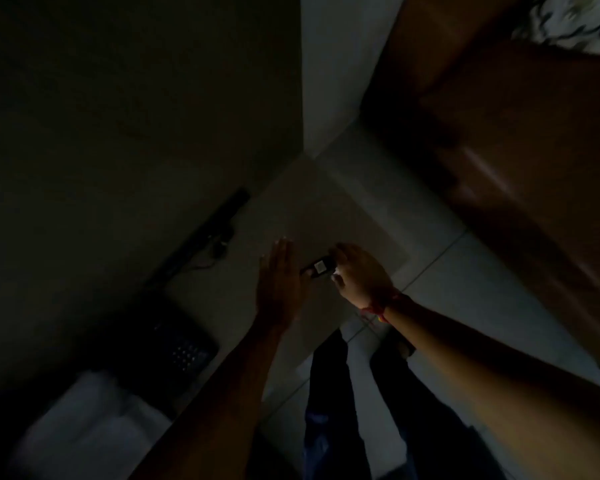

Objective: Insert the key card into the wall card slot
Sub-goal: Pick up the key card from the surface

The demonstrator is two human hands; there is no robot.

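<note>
Dark room corner, both hands raised, key card not yet in a slot.

Wall [136, 116] at left, dim, no card slot made out on it; brown wooden door [516, 150] at right; tiled floor [465, 278] below. Left hand [279, 282]: flat, fingers straight and pressed together, empty, just beside the card. Right hand [359, 275]: fingers pinching one end of the key card [318, 267], held in the air between the hands. Judged status: card in hand; finding the slot and inserting remain.
</note>
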